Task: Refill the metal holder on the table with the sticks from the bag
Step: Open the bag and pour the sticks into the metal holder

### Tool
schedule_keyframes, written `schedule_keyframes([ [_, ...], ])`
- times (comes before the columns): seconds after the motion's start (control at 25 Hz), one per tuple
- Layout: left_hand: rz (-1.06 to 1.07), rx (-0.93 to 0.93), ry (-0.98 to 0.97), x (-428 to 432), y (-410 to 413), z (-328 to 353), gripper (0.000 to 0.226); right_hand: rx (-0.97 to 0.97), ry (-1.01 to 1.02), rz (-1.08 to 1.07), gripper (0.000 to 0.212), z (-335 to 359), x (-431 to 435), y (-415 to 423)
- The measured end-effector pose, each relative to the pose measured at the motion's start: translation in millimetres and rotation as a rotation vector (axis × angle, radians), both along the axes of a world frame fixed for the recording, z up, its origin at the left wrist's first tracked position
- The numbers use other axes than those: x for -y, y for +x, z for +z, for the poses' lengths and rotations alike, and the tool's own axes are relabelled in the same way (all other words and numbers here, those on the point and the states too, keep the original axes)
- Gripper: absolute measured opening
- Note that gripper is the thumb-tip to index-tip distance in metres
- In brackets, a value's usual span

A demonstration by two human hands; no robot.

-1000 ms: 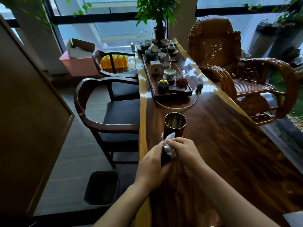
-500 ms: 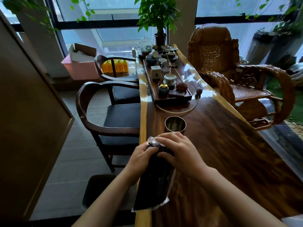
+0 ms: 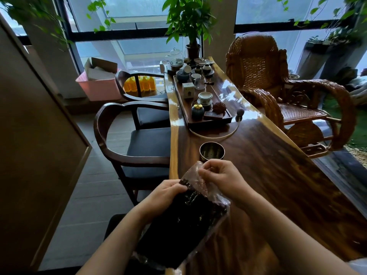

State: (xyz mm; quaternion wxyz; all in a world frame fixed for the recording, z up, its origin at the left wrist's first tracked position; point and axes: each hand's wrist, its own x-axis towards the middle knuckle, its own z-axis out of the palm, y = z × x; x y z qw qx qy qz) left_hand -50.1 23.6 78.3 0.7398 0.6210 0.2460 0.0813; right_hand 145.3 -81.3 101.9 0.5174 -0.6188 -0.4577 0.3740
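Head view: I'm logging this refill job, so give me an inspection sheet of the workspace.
Surface: glossy dark wooden table, bare near the work.
Job's things: metal holder upright, no sticks standing in it; clear bag of dark sticks, mouth being opened.
Clutter: tea tray with cups and jars at the far end.
Grippers: left hand grips the bag; right hand pinches the plastic.
Cables: pale tube curving beside the tray.
Surroundings: wooden chair, wicker chair, potted plant.
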Motion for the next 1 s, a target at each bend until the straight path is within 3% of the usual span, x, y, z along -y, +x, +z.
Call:
schedule_keyframes([
  [0.12,-0.009,-0.035,0.176,9.7,6.4,6.7,0.032,0.111,-0.010,-0.090,0.013,-3.4,-2.5,-8.2],
  [0.24,0.015,-0.016,0.335,17.6,9.9,7.4,0.025,0.083,-0.032,0.008,0.010,2.9,1.7,-13.5],
  [0.32,0.066,0.007,0.330,16.6,6.3,6.7,0.019,0.310,-0.090,0.028,0.031,3.4,9.3,-6.5],
  [0.4,0.075,0.005,0.369,13.8,2.4,8.4,0.012,0.525,-0.086,-0.037,0.026,2.8,13.9,0.7],
  [0.44,0.059,-0.003,0.393,13.0,2.3,10.0,0.010,0.483,-0.052,-0.061,0.023,3.1,15.4,3.7],
  [0.6,0.069,-0.008,0.439,15.3,8.7,13.9,0.009,-0.054,0.008,-0.144,0.025,2.0,17.9,8.3],
  [0.68,0.086,-0.040,0.426,15.0,8.0,14.3,0.010,-0.147,-0.010,-0.150,0.023,0.7,20.6,3.3],
  [0.76,0.070,-0.080,0.409,12.3,5.7,12.7,0.008,0.039,-0.049,-0.088,0.024,0.7,24.6,-1.3],
  [0.88,-0.040,-0.120,0.414,14.2,3.9,12.4,0.008,0.506,-0.107,-0.050,0.067,4.4,24.1,-8.9],
  [0.92,-0.081,-0.122,0.421,17.3,4.9,12.5,0.011,0.519,-0.054,-0.092,0.059,6.7,21.5,-10.9],
  [1.0,-0.103,-0.103,0.363,21.7,6.1,14.3,0.021,0.325,0.046,-0.171,0.023,9.6,14.0,-7.1],
])
